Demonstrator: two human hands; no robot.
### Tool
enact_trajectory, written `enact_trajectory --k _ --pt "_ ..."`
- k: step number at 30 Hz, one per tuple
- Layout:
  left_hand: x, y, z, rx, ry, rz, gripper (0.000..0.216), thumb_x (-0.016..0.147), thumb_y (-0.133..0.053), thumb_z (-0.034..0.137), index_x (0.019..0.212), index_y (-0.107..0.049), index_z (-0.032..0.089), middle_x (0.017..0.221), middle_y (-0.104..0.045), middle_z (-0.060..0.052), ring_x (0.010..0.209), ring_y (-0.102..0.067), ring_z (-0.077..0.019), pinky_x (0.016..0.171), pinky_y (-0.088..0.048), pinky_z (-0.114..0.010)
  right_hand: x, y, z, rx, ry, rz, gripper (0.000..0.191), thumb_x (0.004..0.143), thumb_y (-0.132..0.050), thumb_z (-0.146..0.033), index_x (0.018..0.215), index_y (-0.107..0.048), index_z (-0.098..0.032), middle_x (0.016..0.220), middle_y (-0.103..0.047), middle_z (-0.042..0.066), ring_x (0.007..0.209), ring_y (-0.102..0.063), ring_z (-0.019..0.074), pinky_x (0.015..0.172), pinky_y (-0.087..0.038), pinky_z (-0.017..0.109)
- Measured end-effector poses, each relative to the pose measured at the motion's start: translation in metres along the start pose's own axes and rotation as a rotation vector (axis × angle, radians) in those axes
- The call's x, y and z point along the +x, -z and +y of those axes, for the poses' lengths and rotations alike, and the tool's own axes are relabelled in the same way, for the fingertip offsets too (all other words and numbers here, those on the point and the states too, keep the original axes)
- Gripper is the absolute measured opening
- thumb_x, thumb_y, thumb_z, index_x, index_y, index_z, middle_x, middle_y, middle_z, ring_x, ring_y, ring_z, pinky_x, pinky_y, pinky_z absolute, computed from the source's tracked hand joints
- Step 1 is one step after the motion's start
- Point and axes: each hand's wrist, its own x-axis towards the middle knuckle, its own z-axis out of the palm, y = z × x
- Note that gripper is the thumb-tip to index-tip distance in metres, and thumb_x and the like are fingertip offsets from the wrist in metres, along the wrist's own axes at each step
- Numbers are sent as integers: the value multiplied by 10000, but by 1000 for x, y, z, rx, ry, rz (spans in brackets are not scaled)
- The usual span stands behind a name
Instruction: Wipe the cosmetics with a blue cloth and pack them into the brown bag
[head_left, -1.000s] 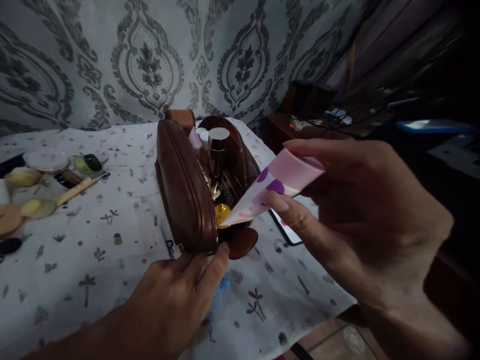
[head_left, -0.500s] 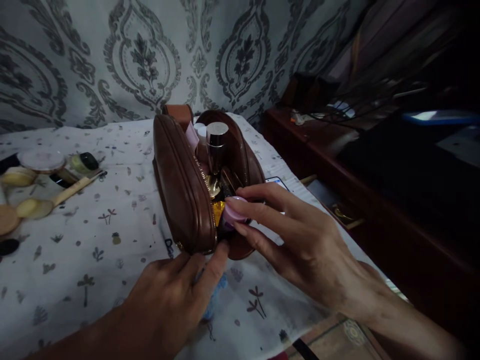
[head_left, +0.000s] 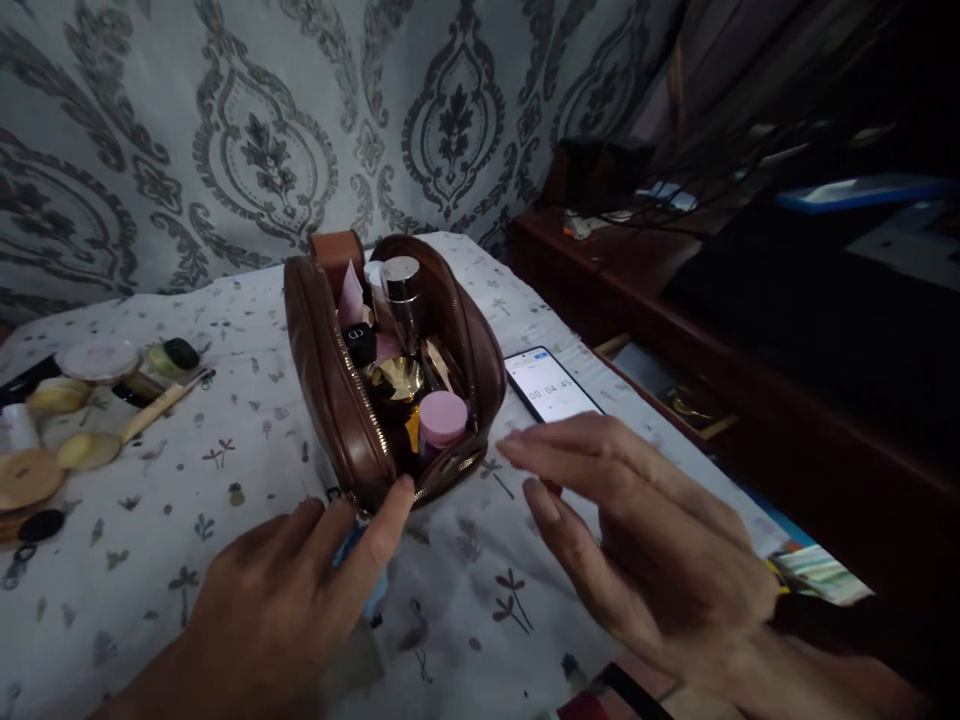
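A brown leather makeup bag [head_left: 319,370] stands unzipped on the patterned cloth. Inside it, a jar with a pink lid [head_left: 442,415] rests near the front opening. Behind the jar are a gold round lid [head_left: 397,378], a black cap [head_left: 360,343] and a tall silver-capped bottle [head_left: 401,280]. My left hand [head_left: 292,570] grips the bag's near edge, one finger at its rim. Partly hidden under that hand is something blue and fluffy [head_left: 373,590]. To the right of the bag, my right hand [head_left: 637,530] is in the air with fingers apart and nothing held.
A phone [head_left: 551,385] showing a timer lies right of the bag. Several cosmetics, including a round compact [head_left: 97,358] and a wooden-handled brush [head_left: 157,412], are spread at the left. A dark red desk [head_left: 600,290] with an open drawer [head_left: 667,390] stands at the right.
My right hand has let go of the pink-lidded jar, which now sits in the bag, and moved back to the right. The left hand stays at the bag's near edge.
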Motion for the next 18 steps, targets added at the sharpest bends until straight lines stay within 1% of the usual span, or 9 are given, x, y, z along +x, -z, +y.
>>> enact_trajectory --k 4,6,9,11,14,16,18 --pt "-7 0 2 9 10 -40 791 804 -377 62 1572 -218 160 702 -612 -4 557 -577 -186 470 -485 -280 -17 -3 4 125 6 -119 338 906 -559 -57 1205 -618 -203 998 -685 70 871 -691 175 708 -614 293" --pt "-8 -2 4 -11 38 -44 807 800 -380 54 1578 -209 184 716 -617 -4 570 -584 -181 486 -495 -274 -23 -8 10 174 37 -162 300 921 -553 -82 1197 -616 -182 975 -688 72 865 -689 169 704 -607 285" --pt "-8 -6 6 -31 71 -14 778 820 -375 66 1573 -226 196 732 -619 -7 580 -589 -172 504 -502 -267 -28 -16 15 237 54 -210 248 935 -538 -93 1166 -613 -146 937 -684 76 854 -672 158 703 -587 270" --pt "-7 -9 7 -42 66 1 741 842 -365 81 1565 -243 189 740 -619 -8 573 -583 -164 501 -495 -260 -28 -20 15 233 51 -245 212 951 -511 -94 1127 -619 -140 883 -677 64 796 -652 148 669 -565 258" --pt "-3 -10 7 -54 57 33 668 879 -344 97 1542 -283 154 739 -611 -12 570 -576 -153 492 -486 -250 -29 -26 12 187 42 -349 195 983 -458 -116 1049 -640 -139 820 -665 50 713 -623 136 626 -538 245" --pt "-2 -10 6 -71 20 50 623 899 -333 94 1521 -304 117 743 -606 -17 585 -582 -154 504 -498 -253 -31 -32 9 170 37 -432 219 995 -433 -133 1007 -651 -145 828 -669 53 735 -638 141 651 -547 249" --pt "-4 -11 5 -77 -38 39 593 914 -342 86 1506 -311 103 788 -621 -30 639 -612 -160 540 -526 -260 -36 -41 8 151 21 -514 217 988 -438 -137 976 -653 -159 869 -681 60 779 -663 155 696 -567 269"
